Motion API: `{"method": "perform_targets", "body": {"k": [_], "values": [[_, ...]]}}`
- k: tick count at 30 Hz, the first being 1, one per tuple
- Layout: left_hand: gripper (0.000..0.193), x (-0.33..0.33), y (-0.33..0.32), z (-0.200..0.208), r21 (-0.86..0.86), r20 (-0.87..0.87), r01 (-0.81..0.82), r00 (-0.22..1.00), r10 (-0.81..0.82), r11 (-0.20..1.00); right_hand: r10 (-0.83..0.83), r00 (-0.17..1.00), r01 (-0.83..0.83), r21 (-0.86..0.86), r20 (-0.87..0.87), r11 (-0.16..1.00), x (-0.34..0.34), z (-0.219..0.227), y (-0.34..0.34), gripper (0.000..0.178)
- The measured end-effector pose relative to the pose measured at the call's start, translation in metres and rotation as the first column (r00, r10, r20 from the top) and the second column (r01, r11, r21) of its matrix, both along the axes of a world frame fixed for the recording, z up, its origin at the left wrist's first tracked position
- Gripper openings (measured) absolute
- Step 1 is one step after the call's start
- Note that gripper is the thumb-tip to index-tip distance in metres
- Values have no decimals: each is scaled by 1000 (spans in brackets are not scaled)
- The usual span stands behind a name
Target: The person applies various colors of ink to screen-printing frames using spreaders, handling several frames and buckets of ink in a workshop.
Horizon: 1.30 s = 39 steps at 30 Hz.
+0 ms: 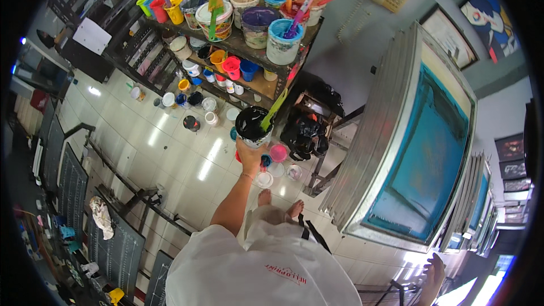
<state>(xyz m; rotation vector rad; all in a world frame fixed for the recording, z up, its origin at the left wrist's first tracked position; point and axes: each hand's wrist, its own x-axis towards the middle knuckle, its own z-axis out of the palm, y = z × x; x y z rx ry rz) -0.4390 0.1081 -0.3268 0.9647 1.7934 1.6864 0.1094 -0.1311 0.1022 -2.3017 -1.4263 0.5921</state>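
White round tub (249, 139) of black paste (248, 120), lime-green spatula (276, 106) inside, grasped by left hand (251, 156); right hand (434, 273), fingers released

The bucket of black ink (255, 141) hides part of your left hand (251, 156), and ink covers the tip of your green spatula (276, 106). Below and well right of the bucket, the view's lower edge crops the arm behind your right hand (435, 272).

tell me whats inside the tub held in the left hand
Inside the tub in the left hand is glossy black paste, with a yellow-green spatula leaning in it. The tub's bottom is covered by the paste and cannot be seen.
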Motion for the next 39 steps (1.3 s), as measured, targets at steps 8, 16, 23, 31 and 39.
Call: {"method": "perform_targets", "body": {"k": [8,16,23,31,39], "values": [[88,-59,107,-90,63,-123,-21,992,29,998,-94,980,117,-131,175,984,-2,8,60,57],[98,-70,193,-149,55,-77,23,997,-19,998,-212,934,274,-194,289,942,-7,3,87,56],[104,-52,221,-167,29,-35,4,999,-3,1000,-244,915,318,-202,321,926,-1,-1,99,55],[103,-49,239,-165,10,-155,-3,988,5,1000,-241,914,313,-188,327,931,16,-8,103,53],[112,-61,229,-203,-17,-273,32,961,-36,999,-230,929,271,-107,290,957,61,-20,88,52]]}}
